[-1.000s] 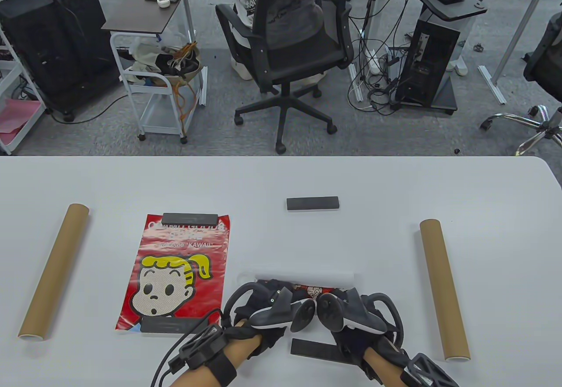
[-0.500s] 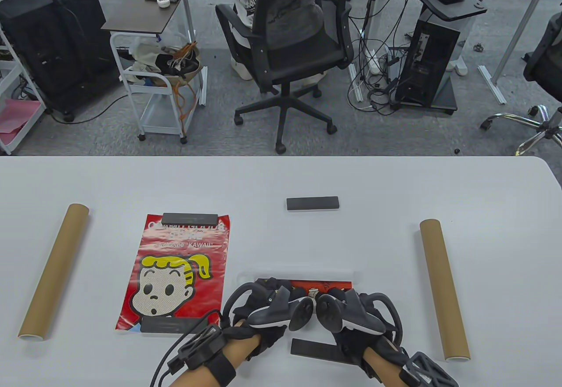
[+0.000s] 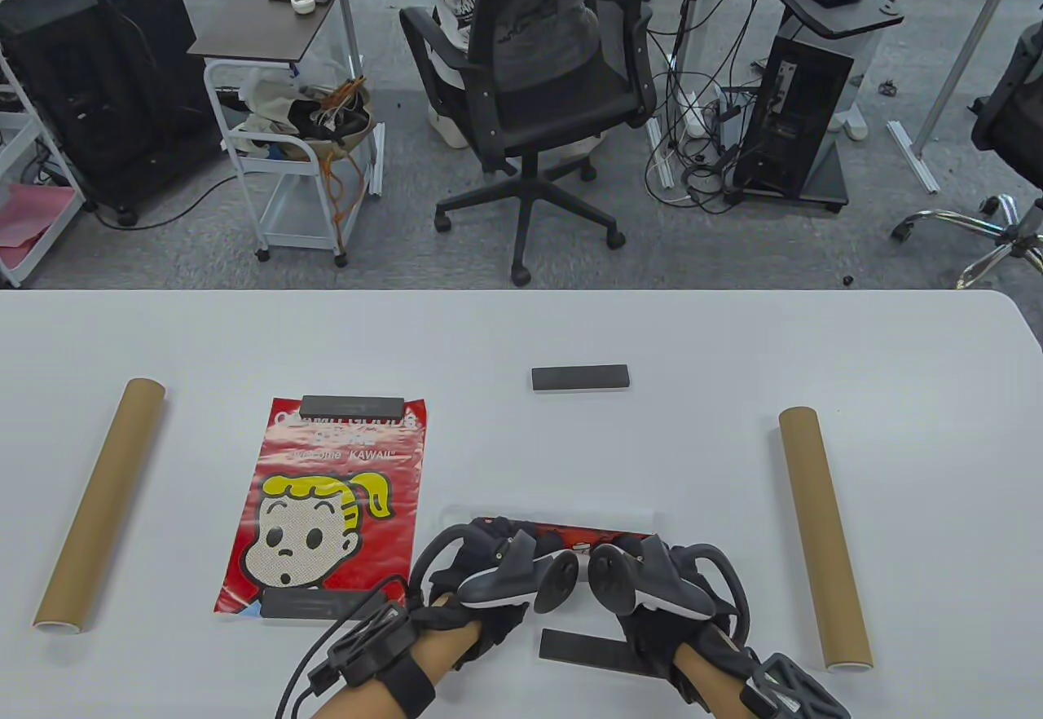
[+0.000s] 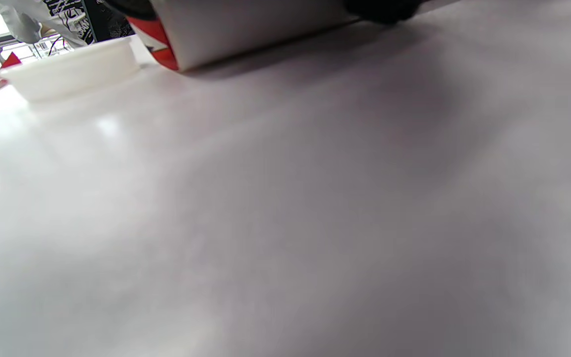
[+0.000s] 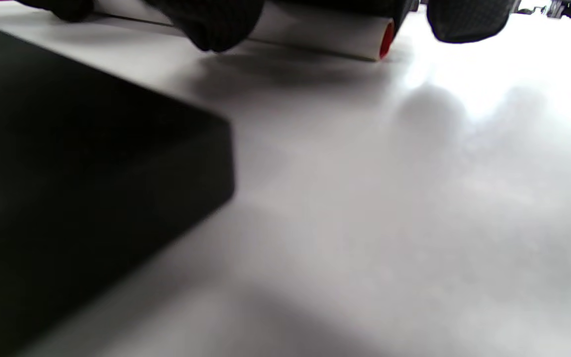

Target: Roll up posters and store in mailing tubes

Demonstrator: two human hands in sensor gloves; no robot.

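A partly rolled poster (image 3: 599, 530), white outside and red inside, lies across the table near the front edge. My left hand (image 3: 491, 538) and right hand (image 3: 642, 544) both grip it from the near side, with the fingers mostly hidden under the trackers. The left wrist view shows the roll's left end (image 4: 246, 29). The right wrist view shows its right end (image 5: 383, 39) under my gloved fingers (image 5: 216, 22). A second poster (image 3: 326, 499), red with a blonde cartoon face, lies flat to the left. Two brown mailing tubes lie at the left (image 3: 99, 505) and right (image 3: 825, 537).
Black weight bars hold the flat poster at its top (image 3: 352, 406) and bottom (image 3: 314, 605). Another bar (image 3: 580, 377) lies mid-table. One more bar (image 3: 587, 650) lies just in front of my right wrist and shows large in the right wrist view (image 5: 67, 173). The table's far edge (image 3: 521, 292) borders an office floor.
The white band of poster beyond my fingers has narrowed to a thin edge, and a red strip now shows along the roll. Both hands stayed nearly in place.
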